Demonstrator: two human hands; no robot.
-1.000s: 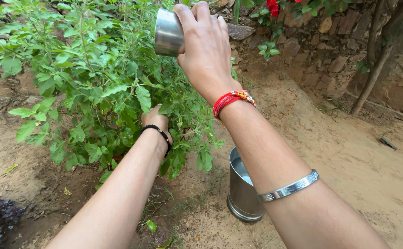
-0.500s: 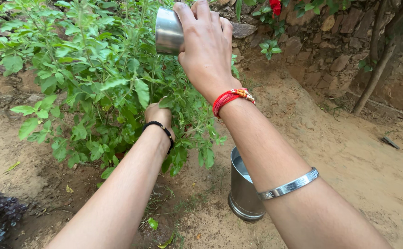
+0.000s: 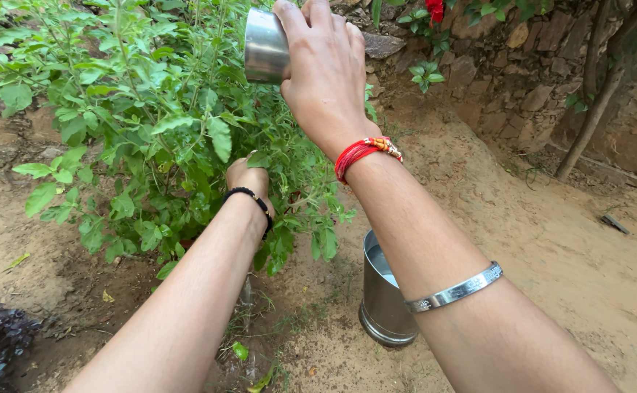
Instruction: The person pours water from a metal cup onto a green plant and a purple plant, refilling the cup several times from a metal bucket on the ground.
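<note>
I see R hand (image 3: pixel 326 80) gripping steel cup (image 3: pixel 266 47), tipped over bush (image 3: pixel 136 116). L hand (image 3: pixel 248 177) buried in leaves, grip can't tell. Steel pot (image 3: pixel 382 306) below.

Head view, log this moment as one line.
right hand: holds steel cup, tipped over green bush | left hand: in foliage | steel pot: on soil

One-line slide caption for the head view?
Right hand tilts a steel cup over a leafy green bush; left hand reaches into its foliage; steel pot on the soil.
</note>
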